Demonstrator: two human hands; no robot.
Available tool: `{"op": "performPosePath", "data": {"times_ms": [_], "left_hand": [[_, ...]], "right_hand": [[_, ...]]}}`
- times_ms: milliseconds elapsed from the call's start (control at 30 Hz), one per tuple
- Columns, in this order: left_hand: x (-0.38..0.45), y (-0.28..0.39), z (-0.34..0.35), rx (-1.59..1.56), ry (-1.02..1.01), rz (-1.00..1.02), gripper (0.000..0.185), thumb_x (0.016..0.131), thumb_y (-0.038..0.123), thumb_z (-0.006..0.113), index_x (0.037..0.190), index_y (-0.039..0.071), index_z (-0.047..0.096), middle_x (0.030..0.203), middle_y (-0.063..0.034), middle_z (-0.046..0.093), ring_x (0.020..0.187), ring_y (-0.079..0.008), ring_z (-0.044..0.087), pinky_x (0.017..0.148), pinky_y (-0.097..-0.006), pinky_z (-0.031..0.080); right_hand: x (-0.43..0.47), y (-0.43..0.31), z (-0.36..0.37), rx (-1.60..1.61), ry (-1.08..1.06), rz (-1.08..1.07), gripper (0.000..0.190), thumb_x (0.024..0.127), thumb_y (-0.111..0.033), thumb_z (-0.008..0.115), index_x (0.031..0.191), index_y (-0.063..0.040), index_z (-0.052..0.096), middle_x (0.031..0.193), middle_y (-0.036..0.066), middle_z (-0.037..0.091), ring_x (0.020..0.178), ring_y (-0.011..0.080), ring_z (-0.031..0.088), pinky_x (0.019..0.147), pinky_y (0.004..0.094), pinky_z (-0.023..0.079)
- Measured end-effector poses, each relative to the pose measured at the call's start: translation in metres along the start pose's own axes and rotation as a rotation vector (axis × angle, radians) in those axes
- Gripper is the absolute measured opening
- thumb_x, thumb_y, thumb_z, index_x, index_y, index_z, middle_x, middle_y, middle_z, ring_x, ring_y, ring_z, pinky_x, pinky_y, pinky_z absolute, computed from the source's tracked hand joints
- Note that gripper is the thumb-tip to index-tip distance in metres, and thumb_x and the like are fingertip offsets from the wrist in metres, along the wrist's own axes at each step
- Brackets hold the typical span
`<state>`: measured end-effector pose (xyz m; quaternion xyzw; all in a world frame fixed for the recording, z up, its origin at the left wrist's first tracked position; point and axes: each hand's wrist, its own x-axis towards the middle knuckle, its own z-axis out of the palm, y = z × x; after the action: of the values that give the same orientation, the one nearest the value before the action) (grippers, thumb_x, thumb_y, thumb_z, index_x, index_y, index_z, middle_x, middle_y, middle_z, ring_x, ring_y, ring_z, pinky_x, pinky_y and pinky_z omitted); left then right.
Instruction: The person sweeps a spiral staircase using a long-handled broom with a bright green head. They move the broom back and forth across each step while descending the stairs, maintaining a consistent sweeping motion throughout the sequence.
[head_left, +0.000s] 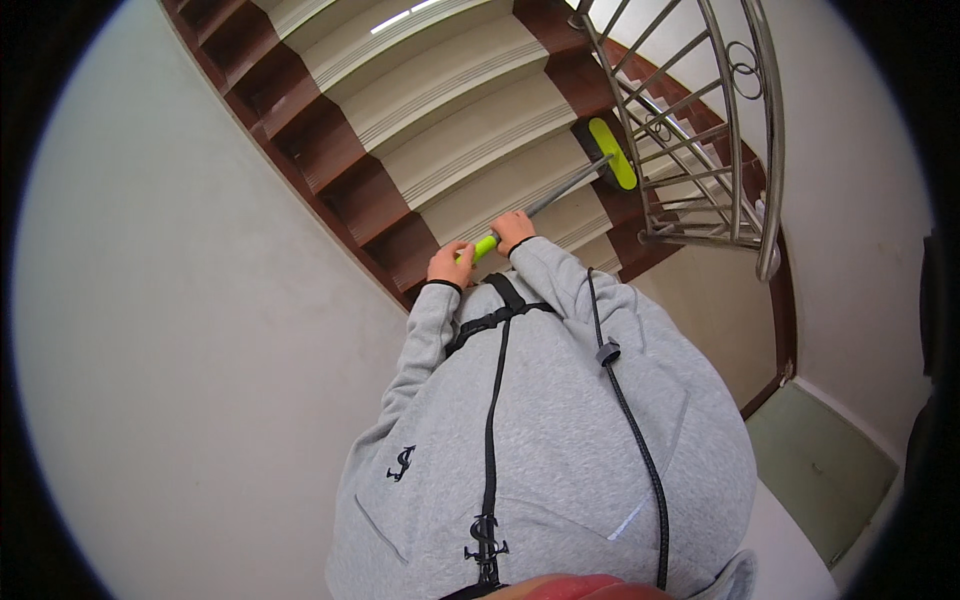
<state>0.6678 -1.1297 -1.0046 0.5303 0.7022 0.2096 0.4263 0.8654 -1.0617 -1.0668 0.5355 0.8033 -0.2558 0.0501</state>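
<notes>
My left hand (451, 264) is closed around the lime-green grip of a broom (486, 245), near its upper end. Further down, my right hand (513, 229) holds the same pole where the green grip meets the grey shaft. The pole slants up and right to a lime-green broom head (612, 154) with dark bristles, which lies at the railing side of a stair step, over the dark red border. Part of the bristles is hidden under the head.
Cream stair treads (480, 120) with dark red borders run up the picture. A curved metal railing (731, 127) stands on the right, close to the broom head. A pale wall (210, 322) bounds the left side. A greenish panel (821, 469) is at lower right.
</notes>
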Motion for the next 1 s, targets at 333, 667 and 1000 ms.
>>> {"op": "performPosePath", "data": {"times_ms": [333,667,1000], "left_hand": [[-0.033,0.069,-0.094,0.25,-0.023,0.334,0.026,0.1,0.035,0.063,0.108,0.014,0.077,0.087,-0.0206,0.074,0.082,-0.0418,0.073,0.074,-0.0512,0.059],[-0.109,0.109,-0.168,0.572,-0.158,0.373,0.02,0.102,0.032,0.064,0.108,0.013,0.066,0.075,-0.0173,0.07,0.068,-0.0423,0.068,0.06,-0.0546,0.052],[-0.101,0.14,-0.155,0.398,-0.173,0.543,0.021,0.097,0.02,0.07,0.109,0.005,0.061,0.09,-0.0204,0.07,0.083,-0.0414,0.068,0.072,-0.0494,0.053]], "right_hand": [[-0.016,-0.04,-0.023,0.365,0.371,-0.264,0.027,0.084,-0.035,0.074,0.075,-0.01,0.069,0.081,0.017,0.071,0.086,0.0425,0.067,0.078,0.0531,0.05],[-0.049,-0.107,-0.065,0.378,0.035,-0.439,0.017,0.071,-0.03,0.076,0.073,-0.014,0.072,0.074,0.015,0.071,0.076,0.0422,0.07,0.067,0.0537,0.056],[-0.06,-0.088,-0.073,0.506,0.182,-0.391,0.025,0.075,-0.032,0.077,0.071,-0.01,0.065,0.071,0.018,0.067,0.074,0.045,0.066,0.063,0.0554,0.05]]}}
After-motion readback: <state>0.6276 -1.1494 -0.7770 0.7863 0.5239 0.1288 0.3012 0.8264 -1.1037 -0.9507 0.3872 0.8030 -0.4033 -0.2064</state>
